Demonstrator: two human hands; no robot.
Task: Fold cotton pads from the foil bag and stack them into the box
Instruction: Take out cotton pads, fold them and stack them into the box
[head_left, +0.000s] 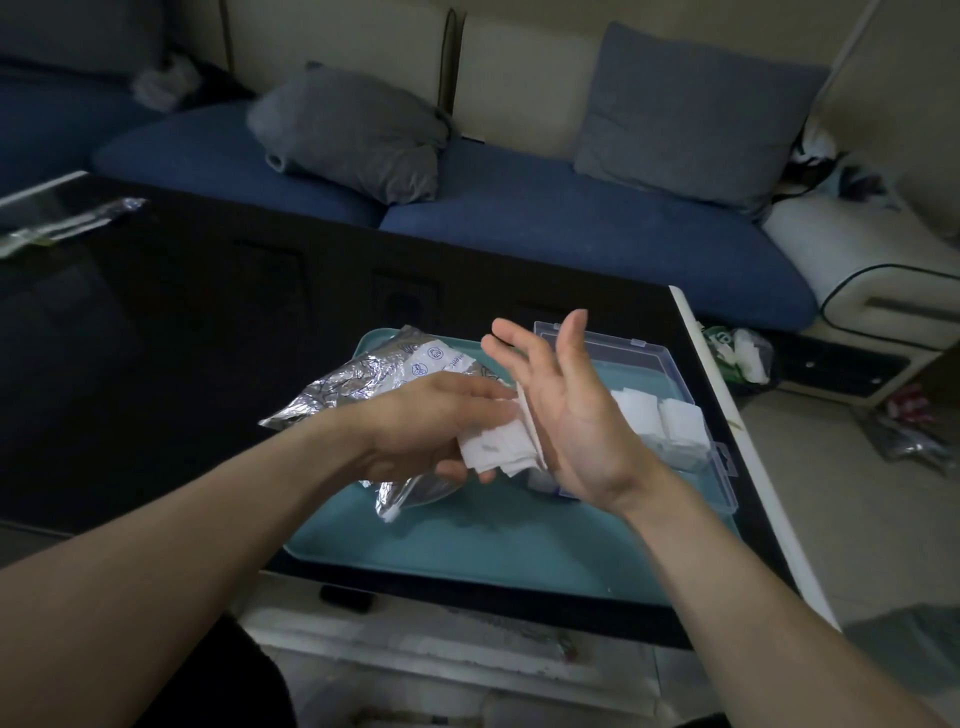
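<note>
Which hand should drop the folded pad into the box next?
Left, probably. The left hand already grips the cotton pad, right beside the clear box on the teal tray. The right hand is open, palm flat against the pad, holding nothing; it hovers over the box.

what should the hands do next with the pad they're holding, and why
Probably press the right hand flat against the cotton pad to finish its fold: the left hand holds it only partly folded above the tray, and the box already holds folded pads.
</note>
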